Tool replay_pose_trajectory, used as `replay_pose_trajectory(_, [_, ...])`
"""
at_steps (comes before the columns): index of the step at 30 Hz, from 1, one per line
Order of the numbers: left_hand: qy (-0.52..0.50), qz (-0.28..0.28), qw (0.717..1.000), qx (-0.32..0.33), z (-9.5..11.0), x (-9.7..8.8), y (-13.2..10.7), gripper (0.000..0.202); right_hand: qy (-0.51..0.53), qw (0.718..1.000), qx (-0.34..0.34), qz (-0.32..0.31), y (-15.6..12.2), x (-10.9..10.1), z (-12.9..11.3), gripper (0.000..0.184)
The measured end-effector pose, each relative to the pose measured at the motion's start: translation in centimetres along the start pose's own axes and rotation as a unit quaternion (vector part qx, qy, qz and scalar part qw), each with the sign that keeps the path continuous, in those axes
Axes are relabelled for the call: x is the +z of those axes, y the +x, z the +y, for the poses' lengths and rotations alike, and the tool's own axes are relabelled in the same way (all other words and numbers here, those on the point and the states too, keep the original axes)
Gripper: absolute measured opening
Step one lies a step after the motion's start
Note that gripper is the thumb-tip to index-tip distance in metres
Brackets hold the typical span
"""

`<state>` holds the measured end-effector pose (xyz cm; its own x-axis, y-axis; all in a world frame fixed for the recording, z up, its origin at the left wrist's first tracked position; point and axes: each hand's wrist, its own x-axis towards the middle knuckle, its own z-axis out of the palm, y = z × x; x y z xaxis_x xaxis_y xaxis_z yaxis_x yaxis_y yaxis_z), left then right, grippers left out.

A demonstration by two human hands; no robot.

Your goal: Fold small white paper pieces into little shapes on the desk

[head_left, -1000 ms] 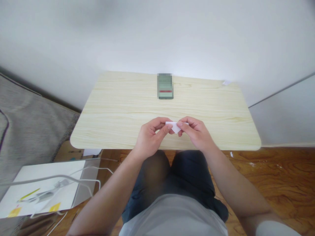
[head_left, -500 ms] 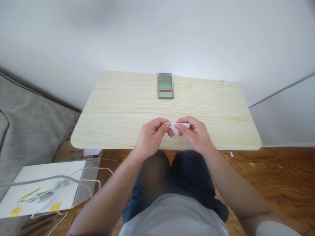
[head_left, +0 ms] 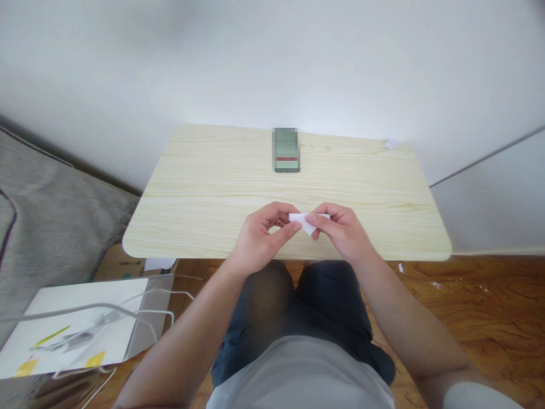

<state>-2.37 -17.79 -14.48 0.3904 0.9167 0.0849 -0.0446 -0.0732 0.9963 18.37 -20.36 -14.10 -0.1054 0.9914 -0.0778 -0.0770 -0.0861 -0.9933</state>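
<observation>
A small folded piece of white paper [head_left: 304, 221] is held between my two hands, just above the front part of the pale wooden table [head_left: 204, 193]. My left hand [head_left: 266, 236] pinches its left end, thumb below and fingers behind. With thumb on top, my right hand [head_left: 338, 230] grips the right part, and a short strip shows past that thumb. A pointed corner of the paper hangs down between the two thumbs. The fingertips behind the paper are partly hidden.
A blurred-out dark green device, perhaps a phone [head_left: 286, 150], stands at the table's back edge. A white scrap [head_left: 390, 144] lies at the back right corner. Left of the table are a white box [head_left: 80, 318] with cables and a grey cloth surface [head_left: 55, 221]. Bits of white litter the wooden floor [head_left: 489, 318].
My left thumb and fingers have parted slightly, and more of the paper's left end shows. The paper and my right hand have shifted a little.
</observation>
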Motion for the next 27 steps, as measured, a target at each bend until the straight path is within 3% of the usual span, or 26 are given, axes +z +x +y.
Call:
replay_pose_trajectory(4, [-0.050, -0.012, 0.999, -0.009, 0.2, 0.0, 0.0, 0.033, 0.041, 0.999, 0.027, -0.005, 0.1, -0.1, 0.1, 0.026])
replay_pose_trajectory(11, [-0.043, 0.007, 0.999, -0.011, 0.4, 0.2, -0.1, 0.031, 0.053, 0.997, 0.046, -0.012, 0.1, -0.1, -0.1, 0.025])
replay_pose_trajectory(21, [-0.037, 0.016, 0.999, -0.009, 1.4, 0.8, -0.1, 0.027, -0.064, 0.998, -0.019, 0.017, -0.3, 0.6, -0.9, 0.032])
replay_pose_trajectory(27, [-0.032, 0.010, 0.999, -0.004, 1.2, 0.8, -0.1, 0.023, -0.079, 0.996, -0.029, 0.033, -0.5, 0.9, -0.9, 0.033])
